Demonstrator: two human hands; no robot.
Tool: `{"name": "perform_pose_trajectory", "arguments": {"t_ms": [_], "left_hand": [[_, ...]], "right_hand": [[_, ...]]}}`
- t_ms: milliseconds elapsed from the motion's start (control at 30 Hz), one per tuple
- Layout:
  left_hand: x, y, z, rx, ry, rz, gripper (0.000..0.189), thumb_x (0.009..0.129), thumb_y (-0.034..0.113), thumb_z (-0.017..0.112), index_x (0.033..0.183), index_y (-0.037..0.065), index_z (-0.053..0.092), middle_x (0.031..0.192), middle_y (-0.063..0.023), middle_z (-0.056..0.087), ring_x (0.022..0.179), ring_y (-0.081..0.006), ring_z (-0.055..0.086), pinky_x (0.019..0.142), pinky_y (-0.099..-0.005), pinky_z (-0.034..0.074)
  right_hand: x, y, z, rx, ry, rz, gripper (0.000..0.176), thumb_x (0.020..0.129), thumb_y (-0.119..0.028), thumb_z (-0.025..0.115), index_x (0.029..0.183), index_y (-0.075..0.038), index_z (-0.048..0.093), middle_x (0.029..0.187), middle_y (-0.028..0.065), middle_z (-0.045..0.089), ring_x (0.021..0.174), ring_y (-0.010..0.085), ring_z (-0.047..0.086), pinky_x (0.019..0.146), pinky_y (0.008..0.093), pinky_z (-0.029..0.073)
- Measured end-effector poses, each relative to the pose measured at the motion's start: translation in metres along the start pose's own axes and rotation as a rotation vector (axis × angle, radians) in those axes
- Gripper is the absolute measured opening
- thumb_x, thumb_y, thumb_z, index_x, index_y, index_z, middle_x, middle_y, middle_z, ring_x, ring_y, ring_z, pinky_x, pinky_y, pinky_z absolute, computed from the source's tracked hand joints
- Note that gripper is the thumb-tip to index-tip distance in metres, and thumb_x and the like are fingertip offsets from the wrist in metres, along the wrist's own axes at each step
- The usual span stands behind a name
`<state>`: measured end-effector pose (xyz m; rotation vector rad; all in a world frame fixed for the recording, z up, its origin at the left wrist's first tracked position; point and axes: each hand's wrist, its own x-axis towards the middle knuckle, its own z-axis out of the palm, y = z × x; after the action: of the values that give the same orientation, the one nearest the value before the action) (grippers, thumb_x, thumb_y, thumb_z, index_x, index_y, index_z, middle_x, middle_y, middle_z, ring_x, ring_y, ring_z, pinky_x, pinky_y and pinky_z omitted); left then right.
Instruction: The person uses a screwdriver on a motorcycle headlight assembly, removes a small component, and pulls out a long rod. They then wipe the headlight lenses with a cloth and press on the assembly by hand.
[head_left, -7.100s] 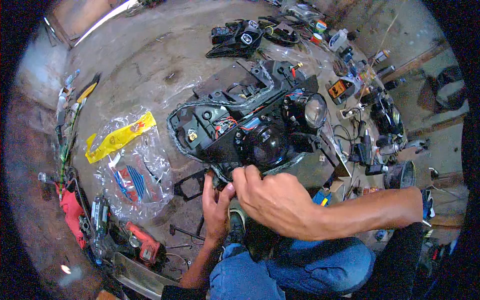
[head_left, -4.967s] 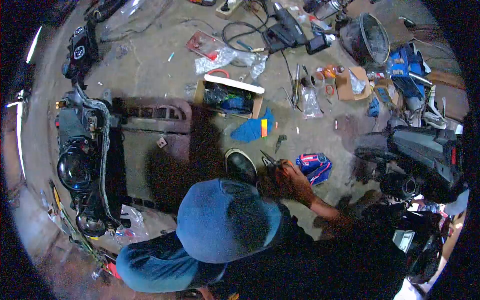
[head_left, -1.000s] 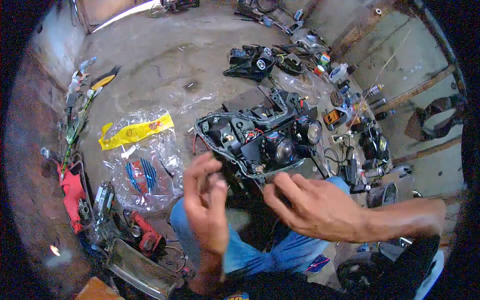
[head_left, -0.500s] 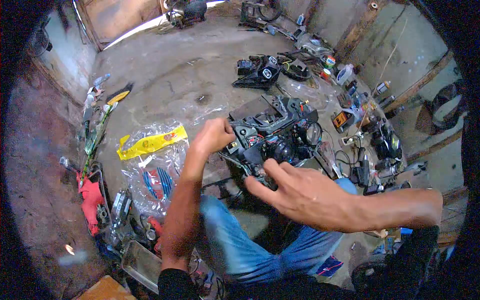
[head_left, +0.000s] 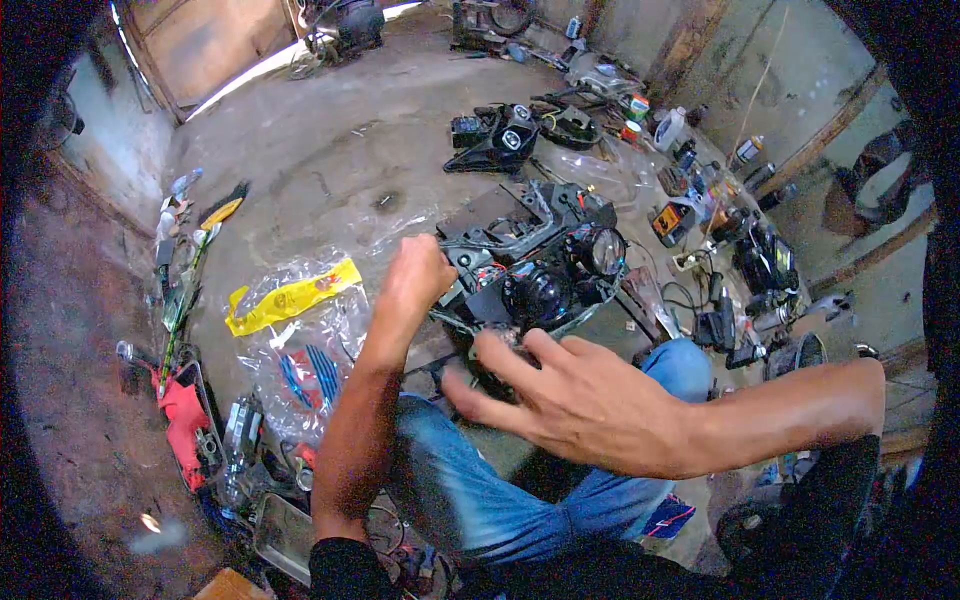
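Your left hand [head_left: 415, 275] fisted at end of headlight housing [head_left: 530, 265], contents hidden; right hand [head_left: 570, 400] spread just before it. You're working housing; brace it first.

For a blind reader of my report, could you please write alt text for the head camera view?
A seated person's closed left hand is at the left end of a black headlight assembly on a concrete floor; the open right hand hovers before it. Plastic bags and a red tool lie nearby.
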<state>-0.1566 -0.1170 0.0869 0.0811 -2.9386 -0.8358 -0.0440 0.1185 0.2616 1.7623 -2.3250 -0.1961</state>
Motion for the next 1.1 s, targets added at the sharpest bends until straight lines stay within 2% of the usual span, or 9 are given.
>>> {"name": "perform_pose_trajectory", "arguments": {"t_ms": [200, 300, 400, 500, 700, 800, 900, 1000, 1100], "left_hand": [[-0.010, 0.021, 0.002, 0.128, 0.121, -0.111, 0.019, 0.078, 0.008, 0.073, 0.090, -0.007, 0.074, 0.093, -0.0297, 0.073, 0.089, -0.0459, 0.073, 0.079, -0.0502, 0.061], [-0.011, 0.025, 0.002, 0.187, 0.138, -0.106, 0.015, 0.079, 0.008, 0.073, 0.088, -0.005, 0.074, 0.092, -0.0275, 0.074, 0.088, -0.0450, 0.074, 0.079, -0.0493, 0.062], [-0.013, 0.029, 0.002, 0.176, 0.171, -0.108, 0.014, 0.080, 0.006, 0.072, 0.087, -0.005, 0.074, 0.091, -0.0272, 0.074, 0.087, -0.0456, 0.074, 0.079, -0.0488, 0.062], [-0.013, 0.027, -0.001, 0.186, 0.169, -0.133, 0.015, 0.080, 0.008, 0.072, 0.088, -0.004, 0.074, 0.091, -0.0276, 0.074, 0.087, -0.0450, 0.074, 0.078, -0.0493, 0.062], [-0.010, 0.004, -0.021, 0.222, 0.178, -0.249, 0.022, 0.082, 0.017, 0.070, 0.089, -0.003, 0.075, 0.090, -0.0286, 0.073, 0.092, -0.0451, 0.074, 0.081, -0.0529, 0.060], [-0.015, -0.029, -0.039, 0.260, 0.281, -0.264, 0.025, 0.084, 0.021, 0.070, 0.092, -0.002, 0.077, 0.088, -0.0264, 0.074, 0.089, -0.0456, 0.074, 0.081, -0.0532, 0.060], [-0.031, -0.016, -0.067, 0.280, 0.201, -0.440, 0.025, 0.085, 0.020, 0.069, 0.096, -0.001, 0.078, 0.100, -0.0264, 0.074, 0.094, -0.0458, 0.073, 0.081, -0.0529, 0.060], [-0.044, -0.015, -0.068, 0.329, 0.147, -0.297, 0.034, 0.087, 0.016, 0.068, 0.115, -0.002, 0.073, 0.125, -0.0290, 0.067, 0.108, -0.0469, 0.068, 0.090, -0.0541, 0.057], [-0.069, 0.012, -0.062, 0.205, 0.384, -0.080, 0.058, 0.088, 0.010, 0.063, 0.144, 0.000, 0.053, 0.149, -0.0303, 0.047, 0.127, -0.0489, 0.057, 0.104, -0.0562, 0.049]], "right_hand": [[-0.001, -0.012, 0.004, 0.002, -0.033, 0.131, 0.044, 0.089, -0.020, 0.062, 0.128, 0.000, 0.055, 0.096, 0.0136, 0.058, 0.068, 0.0204, 0.065, 0.050, 0.0274, 0.055], [0.002, 0.002, 0.006, 0.086, 0.065, -0.106, 0.052, 0.089, -0.020, 0.060, 0.136, -0.001, 0.051, 0.106, 0.0170, 0.056, 0.076, 0.0205, 0.062, 0.053, 0.0261, 0.053], [0.000, -0.018, -0.004, -0.059, -0.338, 0.146, 0.051, 0.089, -0.018, 0.059, 0.136, -0.001, 0.050, 0.111, 0.0180, 0.054, 0.081, 0.0215, 0.062, 0.064, 0.0277, 0.056], [0.001, -0.011, -0.003, 0.058, -0.103, 0.115, 0.047, 0.089, -0.017, 0.058, 0.133, 0.000, 0.052, 0.114, 0.0177, 0.053, 0.085, 0.0204, 0.062, 0.070, 0.0275, 0.056], [0.004, -0.012, -0.002, 0.021, -0.346, 0.099, 0.024, 0.090, -0.019, 0.060, 0.106, -0.001, 0.063, 0.100, 0.0134, 0.057, 0.077, 0.0182, 0.065, 0.057, 0.0278, 0.055], [0.005, -0.003, 0.005, -0.087, -0.035, 0.000, 0.026, 0.090, -0.018, 0.059, 0.106, 0.001, 0.063, 0.092, 0.0107, 0.056, 0.075, 0.0179, 0.062, 0.057, 0.0275, 0.053], [0.001, -0.008, 0.001, -0.164, -0.170, 0.006, 0.030, 0.089, -0.017, 0.059, 0.110, 0.004, 0.063, 0.089, 0.0093, 0.056, 0.075, 0.0176, 0.061, 0.057, 0.0272, 0.052], [0.000, -0.006, 0.003, -0.063, -0.137, 0.131, 0.047, 0.089, -0.021, 0.061, 0.127, 0.007, 0.056, 0.104, 0.0144, 0.057, 0.078, 0.0210, 0.062, 0.063, 0.0285, 0.054], [0.002, 0.004, -0.005, -0.020, -0.151, 0.063, 0.036, 0.089, -0.017, 0.060, 0.118, 0.004, 0.059, 0.100, 0.0132, 0.056, 0.079, 0.0209, 0.064, 0.061, 0.0286, 0.056]]}}
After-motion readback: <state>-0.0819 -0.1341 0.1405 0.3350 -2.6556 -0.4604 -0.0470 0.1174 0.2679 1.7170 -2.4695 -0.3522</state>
